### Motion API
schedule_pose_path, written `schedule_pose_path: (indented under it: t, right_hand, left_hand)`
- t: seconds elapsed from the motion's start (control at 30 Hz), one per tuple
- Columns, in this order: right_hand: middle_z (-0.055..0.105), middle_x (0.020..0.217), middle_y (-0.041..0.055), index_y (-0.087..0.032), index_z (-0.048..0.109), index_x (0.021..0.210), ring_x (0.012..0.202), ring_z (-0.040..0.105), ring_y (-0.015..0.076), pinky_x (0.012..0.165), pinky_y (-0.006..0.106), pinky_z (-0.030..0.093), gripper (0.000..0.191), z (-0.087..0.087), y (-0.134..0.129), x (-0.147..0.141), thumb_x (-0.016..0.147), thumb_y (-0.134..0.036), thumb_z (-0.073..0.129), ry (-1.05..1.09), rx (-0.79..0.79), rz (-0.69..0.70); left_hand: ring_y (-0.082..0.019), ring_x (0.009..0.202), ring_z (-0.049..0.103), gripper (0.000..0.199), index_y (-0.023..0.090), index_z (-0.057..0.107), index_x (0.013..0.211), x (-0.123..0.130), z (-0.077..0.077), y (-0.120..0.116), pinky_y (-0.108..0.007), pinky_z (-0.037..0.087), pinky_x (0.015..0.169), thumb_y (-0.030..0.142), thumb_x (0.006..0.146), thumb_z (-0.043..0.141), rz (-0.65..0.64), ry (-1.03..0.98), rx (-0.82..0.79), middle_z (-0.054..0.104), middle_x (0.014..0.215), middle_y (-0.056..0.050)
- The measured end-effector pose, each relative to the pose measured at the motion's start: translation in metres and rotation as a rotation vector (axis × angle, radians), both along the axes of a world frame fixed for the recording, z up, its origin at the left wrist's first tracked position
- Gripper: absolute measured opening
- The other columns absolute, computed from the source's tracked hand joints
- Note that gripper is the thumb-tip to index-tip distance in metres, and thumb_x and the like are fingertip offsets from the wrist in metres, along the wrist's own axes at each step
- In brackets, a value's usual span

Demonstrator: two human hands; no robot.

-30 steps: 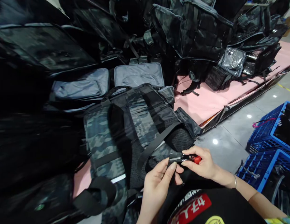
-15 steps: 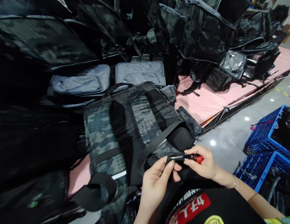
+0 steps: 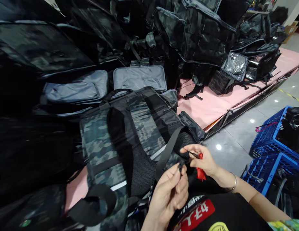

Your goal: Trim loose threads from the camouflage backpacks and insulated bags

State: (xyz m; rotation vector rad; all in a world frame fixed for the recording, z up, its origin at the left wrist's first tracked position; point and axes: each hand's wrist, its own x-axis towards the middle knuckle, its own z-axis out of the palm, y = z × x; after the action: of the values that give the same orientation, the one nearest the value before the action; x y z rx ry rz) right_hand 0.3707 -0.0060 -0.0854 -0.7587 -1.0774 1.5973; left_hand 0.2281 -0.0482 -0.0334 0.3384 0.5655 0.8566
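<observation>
Head view: a heap of dark camouflage bags (image 3: 202, 35) is filling the back and left of the scene, and several of them are gaping open. Beneath them, a pink-covered table (image 3: 207, 106) is stretching away to the upper right. In front of the heap, a camouflage backpack (image 3: 142, 128) is lying with its straps and mesh padding facing up, just beside two open grey-lined compartments (image 3: 139, 77). On the right, two blue crates (image 3: 267, 136) are standing near the table and holding dark items. In the foreground, the person's black top (image 3: 226, 205) is showing a red patch (image 3: 197, 215).

Over the lower right of the backpack, the left hand (image 3: 170, 192) is closing thumb and fingers on a small dark piece (image 3: 180, 167), mostly hidden by the fingertips. Just to its right, the right hand (image 3: 203, 160), wearing a bracelet (image 3: 234, 183) at the wrist, is gripping a red-handled tool (image 3: 200, 171) between thumb and fingers. The tool's thin dark end is pointing up and left; whether its blades are parted cannot be told. Beside the left hand, a black webbing strap (image 3: 170, 150) is curving over the mesh.
</observation>
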Motion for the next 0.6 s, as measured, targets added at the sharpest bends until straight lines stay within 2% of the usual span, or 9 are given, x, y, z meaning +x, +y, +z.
schedule_pose_path:
  t: [0.07, 0.13, 0.17, 0.27, 0.33, 0.4, 0.5, 0.6]
  right_hand:
    - [0.056, 0.067, 0.001, -0.015, 0.062, 0.078, 0.056, 0.048, 0.0094, 0.054, 0.021, 0.043, 0.042, 0.006, 0.003, -0.005, 0.061, -0.051, 0.074, 0.03, -0.053, 0.08]
    - [0.056, 0.066, 0.001, -0.014, 0.059, 0.071, 0.056, 0.051, 0.0094, 0.056, 0.021, 0.044, 0.038, 0.01, 0.005, -0.008, 0.064, -0.049, 0.072, 0.043, -0.086, 0.08]
    - [0.055, 0.065, 0.0005, -0.014, 0.059, 0.07, 0.056, 0.051, 0.0091, 0.056, 0.021, 0.044, 0.036, 0.011, 0.006, -0.008, 0.066, -0.048, 0.072, 0.04, -0.09, 0.058]
    - [0.054, 0.063, -0.0012, -0.014, 0.059, 0.072, 0.055, 0.05, 0.008, 0.057, 0.021, 0.044, 0.031, 0.01, 0.006, -0.007, 0.07, -0.043, 0.07, -0.001, -0.076, -0.012]
    - [0.054, 0.063, -0.0014, -0.014, 0.059, 0.072, 0.056, 0.05, 0.0081, 0.058, 0.021, 0.044, 0.027, 0.009, 0.005, -0.007, 0.072, -0.039, 0.069, -0.04, -0.056, -0.021]
    - [0.055, 0.065, -0.001, -0.014, 0.057, 0.071, 0.059, 0.051, 0.0088, 0.059, 0.021, 0.044, 0.025, 0.008, 0.003, -0.008, 0.072, -0.036, 0.068, -0.091, -0.029, -0.018]
    - [0.055, 0.07, -0.001, -0.015, 0.058, 0.079, 0.064, 0.051, 0.0096, 0.061, 0.021, 0.043, 0.021, 0.008, 0.001, -0.005, 0.074, -0.033, 0.066, -0.165, 0.044, -0.066]
    - [0.05, 0.066, -0.0034, -0.018, 0.056, 0.093, 0.059, 0.046, 0.0083, 0.056, 0.02, 0.039, 0.02, 0.008, -0.002, 0.003, 0.08, -0.032, 0.06, -0.256, 0.146, -0.148]
  left_hand:
    - [0.001, 0.028, 0.015, 0.014, 0.016, 0.049, 0.08, 0.004, -0.005, -0.001, -0.011, 0.028, 0.031, 0.027, 0.083, 0.056, -0.051, -0.071, -0.007, 0.036, 0.049, 0.008]
    - [0.0, 0.027, 0.025, 0.018, 0.015, 0.051, 0.081, 0.007, -0.006, -0.002, -0.012, 0.031, 0.03, 0.032, 0.083, 0.056, -0.065, 0.029, -0.004, 0.043, 0.049, 0.007]
    - [-0.002, 0.029, 0.034, 0.021, 0.015, 0.052, 0.084, 0.008, -0.006, -0.003, -0.013, 0.034, 0.032, 0.035, 0.082, 0.056, -0.028, 0.138, 0.009, 0.049, 0.052, 0.004]
    - [-0.012, 0.057, 0.061, 0.035, 0.015, 0.057, 0.097, 0.008, -0.003, -0.006, -0.021, 0.051, 0.052, 0.041, 0.075, 0.064, 0.228, 0.565, 0.103, 0.064, 0.076, -0.004]
    - [-0.016, 0.073, 0.065, 0.041, 0.015, 0.061, 0.098, 0.007, -0.003, -0.007, -0.026, 0.055, 0.068, 0.039, 0.066, 0.072, 0.375, 0.806, 0.178, 0.066, 0.086, -0.006]
    - [-0.016, 0.071, 0.064, 0.035, 0.015, 0.065, 0.09, 0.005, -0.006, -0.007, -0.028, 0.055, 0.072, 0.036, 0.063, 0.074, 0.441, 0.969, 0.244, 0.067, 0.081, -0.005]
    - [-0.015, 0.062, 0.062, 0.024, 0.016, 0.068, 0.084, 0.002, -0.012, -0.005, -0.028, 0.054, 0.067, 0.035, 0.069, 0.069, 0.542, 1.145, 0.37, 0.066, 0.075, -0.004]
    - [-0.015, 0.066, 0.063, 0.016, 0.018, 0.068, 0.084, -0.003, -0.013, -0.003, -0.029, 0.053, 0.07, 0.03, 0.073, 0.065, 0.686, 1.415, 0.633, 0.067, 0.081, -0.004]
